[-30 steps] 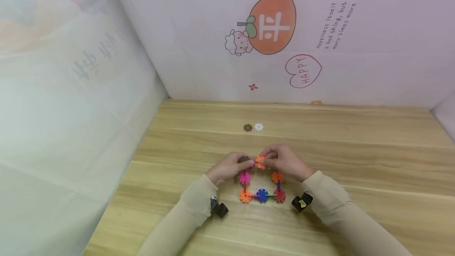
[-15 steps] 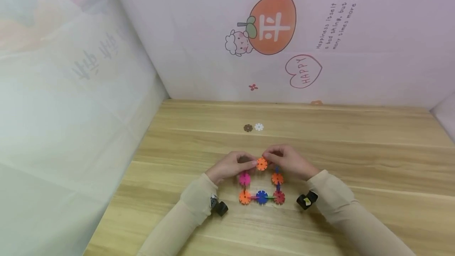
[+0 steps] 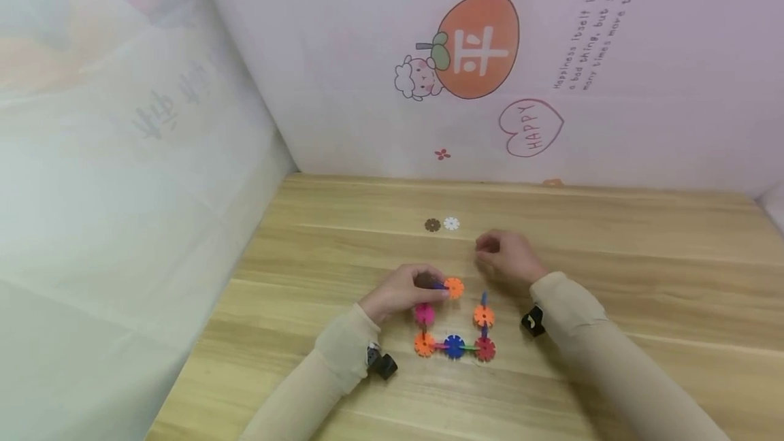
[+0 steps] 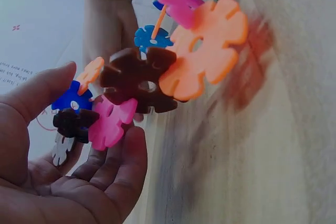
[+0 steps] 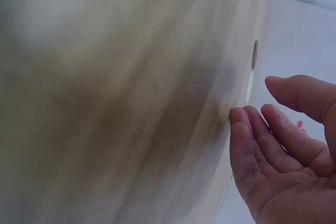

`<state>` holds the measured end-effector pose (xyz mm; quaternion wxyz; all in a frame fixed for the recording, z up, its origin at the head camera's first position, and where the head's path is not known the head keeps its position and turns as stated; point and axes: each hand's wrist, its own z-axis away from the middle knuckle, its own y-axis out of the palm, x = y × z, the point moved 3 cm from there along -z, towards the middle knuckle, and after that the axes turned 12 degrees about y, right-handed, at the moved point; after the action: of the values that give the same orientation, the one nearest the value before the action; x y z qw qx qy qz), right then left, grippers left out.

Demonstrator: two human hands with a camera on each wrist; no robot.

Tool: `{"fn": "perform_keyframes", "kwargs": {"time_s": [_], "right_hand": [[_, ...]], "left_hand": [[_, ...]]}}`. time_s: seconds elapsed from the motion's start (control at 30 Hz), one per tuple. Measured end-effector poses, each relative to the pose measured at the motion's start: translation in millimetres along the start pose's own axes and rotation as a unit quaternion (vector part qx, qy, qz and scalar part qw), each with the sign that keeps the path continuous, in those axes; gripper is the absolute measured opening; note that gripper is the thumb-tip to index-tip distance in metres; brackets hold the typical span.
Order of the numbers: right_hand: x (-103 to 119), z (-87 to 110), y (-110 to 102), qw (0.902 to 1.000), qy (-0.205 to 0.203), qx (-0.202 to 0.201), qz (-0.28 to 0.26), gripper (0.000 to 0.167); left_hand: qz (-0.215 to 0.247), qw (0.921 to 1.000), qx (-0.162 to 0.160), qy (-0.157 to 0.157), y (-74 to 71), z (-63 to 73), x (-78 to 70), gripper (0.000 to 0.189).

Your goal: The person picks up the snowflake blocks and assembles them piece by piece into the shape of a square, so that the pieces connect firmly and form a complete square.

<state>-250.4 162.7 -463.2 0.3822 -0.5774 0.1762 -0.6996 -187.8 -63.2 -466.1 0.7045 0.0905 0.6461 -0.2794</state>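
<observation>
A chain of interlocking plastic snowflake discs stands as an open frame on the table. My left hand (image 3: 401,291) holds its upper left corner. In the left wrist view the thumb is against a blue disc (image 4: 72,98), near a black disc (image 4: 75,124) and a pink disc (image 4: 111,124). An orange disc (image 3: 454,288) juts right from that hand, apart from the blue disc (image 3: 484,299) topping the right side. Along the bottom run orange, blue (image 3: 454,346) and red discs (image 3: 485,349). My right hand (image 3: 511,255) is behind the frame, fingers loosely bent, holding nothing.
A loose brown disc (image 3: 432,224) and a loose white disc (image 3: 451,223) lie side by side beyond the hands on the wooden table (image 3: 643,257). A printed white cloth (image 3: 343,87) hangs along the back and left edges.
My right hand has let go of the orange disc and moved away, back and to the right, toward the loose discs. My left hand still holds the frame's corner.
</observation>
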Motion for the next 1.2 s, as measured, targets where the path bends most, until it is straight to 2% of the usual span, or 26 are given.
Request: {"fn": "perform_keyframes", "kwargs": {"time_s": [0.3, 0.5, 0.7, 0.83, 0.97, 1.1, 1.2], "right_hand": [[18.0, -36.1, 5.5, 0.9982, -0.019, -0.035, 0.044, 0.042], [29.8, -50.6, 13.1, 0.9937, -0.047, -0.051, 0.088, 0.047], [34.8, -64.5, 21.1, 0.9907, -0.059, -0.062, 0.105, 0.055], [32.6, -68.2, 20.4, 0.9878, -0.058, -0.065, 0.129, 0.053], [38.5, -66.3, 21.3, 0.9844, -0.059, -0.059, 0.155, 0.042], [46.5, -60.5, 25.2, 0.9844, -0.077, -0.051, 0.150, 0.034], [44.5, -56.9, 27.6, 0.9845, -0.095, -0.046, 0.141, 0.032]], "left_hand": [[0.007, 0.9999, -0.008, -0.004, -0.4, 3.4, -5.8, 0.030], [0.000, 1.0000, 0.010, 0.000, 0.3, 2.3, -5.1, 0.034], [-0.024, 0.9994, 0.026, 0.001, -2.8, 3.6, -5.8, 0.034], [-0.019, 0.9993, 0.030, -0.009, 0.2, 2.7, -5.7, 0.033], [-0.009, 0.9995, 0.029, -0.008, 1.5, 1.9, -5.2, 0.032], [-0.001, 0.9996, 0.028, 0.001, 0.0, 2.4, -6.4, 0.030], [-0.008, 0.9996, 0.028, 0.003, -2.0, 2.5, -6.1, 0.030]]}}
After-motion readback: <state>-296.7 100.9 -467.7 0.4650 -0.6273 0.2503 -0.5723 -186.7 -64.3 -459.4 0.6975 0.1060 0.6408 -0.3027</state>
